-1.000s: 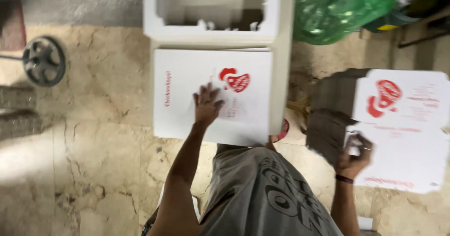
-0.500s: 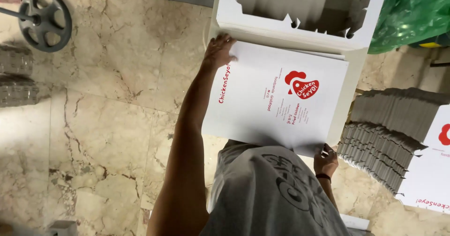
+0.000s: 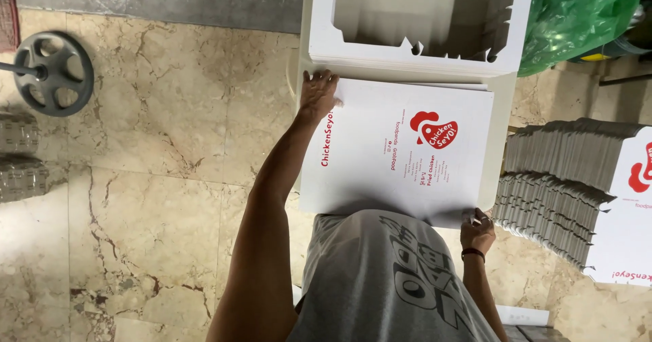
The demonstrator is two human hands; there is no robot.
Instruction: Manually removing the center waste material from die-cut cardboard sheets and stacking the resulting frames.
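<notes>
Hands both on the flat white box blank [image 3: 401, 152]: left hand [image 3: 318, 94] spread with fingers over the blank's far-left corner, right hand [image 3: 479, 225] pinching the near-right corner, thumb on top, dark band on that wrist. Blank lies print-up on the white desk [image 3: 501, 138], its far edge just under the erected open box [image 3: 418, 19], which has notched flaps along its inner rim. Near edge of the blank sits against the person's grey shirt [image 3: 387, 281]. Right of the blank, beyond the desk edge, a tall stack of folded blanks [image 3: 557, 186] shows grey edges fanned out, top sheet white with red print. Handling judgement: single sheet of printed card, light, stiff across short spans but it will bow if lifted from one corner; coated face looks smooth, so likely slippery under a flat palm. Diagonal corner grip as seen gives good control of rotation. Creases and slots are the weak points, so bend only along score lines; edges could dent or cut fingers. Left of the blank, on the marble floor [image 3: 149, 179], a dark weight plate on a bar [image 3: 53, 72]; green plastic bag [image 3: 577, 16] right of the open box.
</notes>
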